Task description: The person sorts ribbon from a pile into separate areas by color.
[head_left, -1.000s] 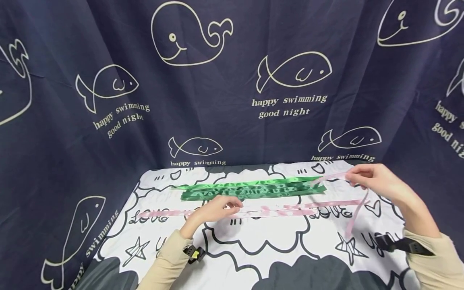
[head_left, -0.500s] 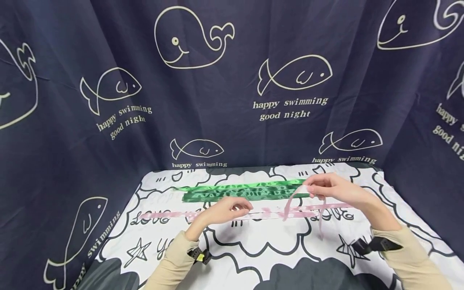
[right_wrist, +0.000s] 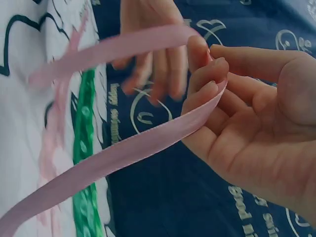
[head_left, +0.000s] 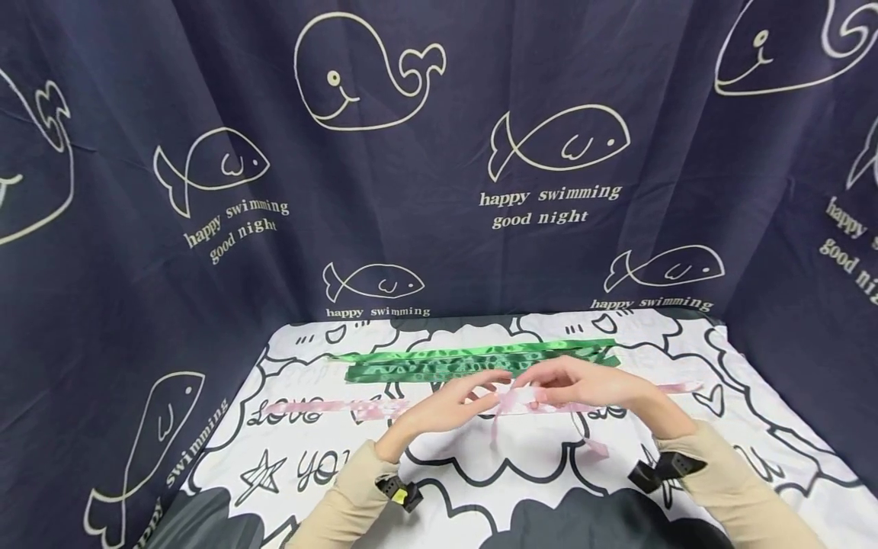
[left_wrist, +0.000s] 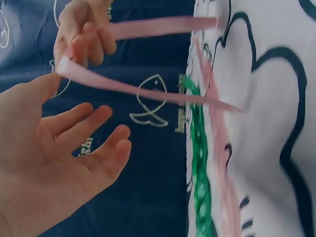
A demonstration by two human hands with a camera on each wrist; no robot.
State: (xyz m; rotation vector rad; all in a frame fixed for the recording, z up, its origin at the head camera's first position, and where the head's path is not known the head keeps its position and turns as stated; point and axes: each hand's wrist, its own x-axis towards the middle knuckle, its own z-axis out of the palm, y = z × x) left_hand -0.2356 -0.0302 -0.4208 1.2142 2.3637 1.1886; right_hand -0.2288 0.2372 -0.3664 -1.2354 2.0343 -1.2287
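A pink satin ribbon is pinched between the thumb and fingers of my right hand, its two ends hanging down on either side. My left hand is just left of it, fingers spread and relaxed. In the left wrist view, the left thumb tip is close to the folded ribbon; whether it touches I cannot tell. Below the hands, more pink ribbons lie in a long row across the white patterned cloth. Part of that row is hidden behind the hands.
Several green ribbons, light and dark, lie side by side just behind the pink row. The white cloth with black drawings covers the table. A dark blue curtain with fish and whale outlines hangs behind it.
My right hand has carried the pink ribbon leftward from the right side to the middle. The left hand has shifted slightly right, and both hands now nearly meet.
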